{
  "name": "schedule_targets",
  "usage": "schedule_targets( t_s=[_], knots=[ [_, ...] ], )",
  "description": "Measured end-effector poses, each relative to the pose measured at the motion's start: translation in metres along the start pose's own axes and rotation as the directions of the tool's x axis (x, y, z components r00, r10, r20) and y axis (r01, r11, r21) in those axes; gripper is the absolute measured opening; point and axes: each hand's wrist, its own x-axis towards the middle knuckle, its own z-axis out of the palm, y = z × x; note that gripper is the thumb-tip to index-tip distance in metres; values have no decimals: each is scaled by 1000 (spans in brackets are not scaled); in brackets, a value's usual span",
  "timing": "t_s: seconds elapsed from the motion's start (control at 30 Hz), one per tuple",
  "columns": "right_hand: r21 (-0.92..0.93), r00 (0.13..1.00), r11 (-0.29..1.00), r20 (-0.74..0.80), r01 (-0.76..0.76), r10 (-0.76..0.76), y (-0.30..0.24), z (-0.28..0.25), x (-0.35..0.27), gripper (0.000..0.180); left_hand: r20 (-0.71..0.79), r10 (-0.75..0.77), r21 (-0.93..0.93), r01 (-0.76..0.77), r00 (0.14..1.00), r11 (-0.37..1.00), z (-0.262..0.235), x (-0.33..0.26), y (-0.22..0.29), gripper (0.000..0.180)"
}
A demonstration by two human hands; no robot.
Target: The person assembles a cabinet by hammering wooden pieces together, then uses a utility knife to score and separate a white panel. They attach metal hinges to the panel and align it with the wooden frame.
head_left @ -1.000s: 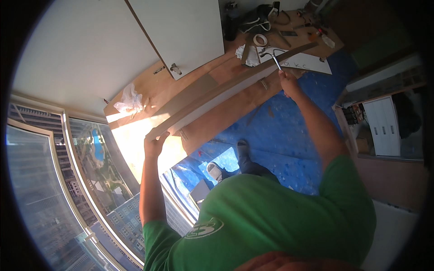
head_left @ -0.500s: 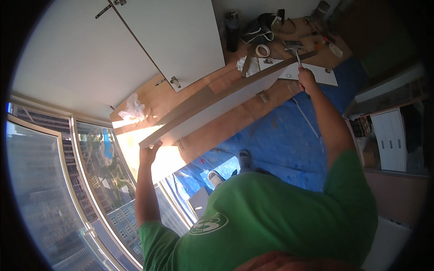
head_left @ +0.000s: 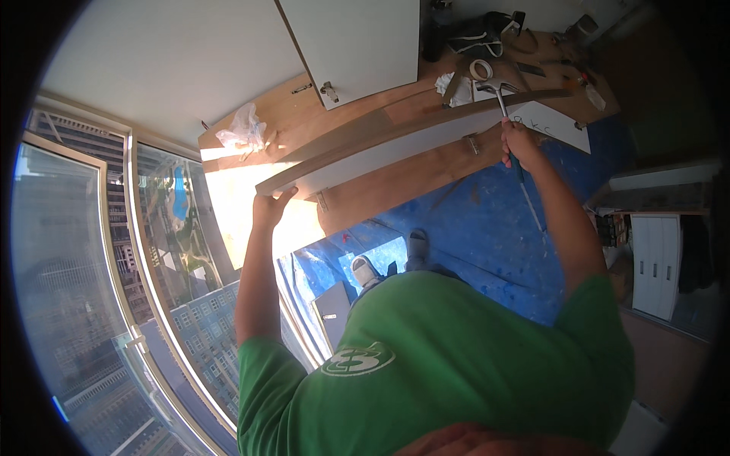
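Observation:
A long panel [head_left: 380, 137] with a brown top edge and a white face stands on edge across a wooden work surface [head_left: 380, 190]. My left hand [head_left: 272, 207] holds its left end, the thumb on the white face. In my right hand [head_left: 517, 143] is a claw hammer [head_left: 499, 97], gripped around its handle. Its metal head is over the panel's right part, near a roll of tape [head_left: 480, 70]; whether it touches the edge I cannot tell. A white sheet with handwriting [head_left: 559, 128] lies beyond my right hand.
A white cabinet door [head_left: 353, 49] stands over the back of the surface. A crumpled plastic bag [head_left: 245, 131] lies at the left. Tools and a dark bag [head_left: 479, 34] crowd the far right. Blue sheeting [head_left: 487, 235] covers the floor; glass windows [head_left: 68, 251] are at left.
My view has turned, so the scene sits differently in the picture. The hammer has moved left along the panel, toward the tape roll. My left hand keeps its hold on the panel's end.

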Motion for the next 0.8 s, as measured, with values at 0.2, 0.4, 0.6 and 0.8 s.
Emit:
schedule_targets(
  t_s=[0.2,0.4,0.6,0.8],
  knots=[
    [-27,984,1000,176,-7,12,-43,141,-87,50,3,74,-73,-74,997,995,9,-3,-8,41],
    [-68,936,990,338,127,-97,-61,278,-160,51,-61,127,-72,-132,990,989,10,-8,-7,50],
    [-91,882,976,451,197,-136,-80,356,-204,53,-47,106,-91,-110,993,990,8,-13,2,50],
    [-29,839,968,507,248,-199,-89,400,-233,52,-26,102,110,-98,994,989,12,-8,-23,36]
  ],
)
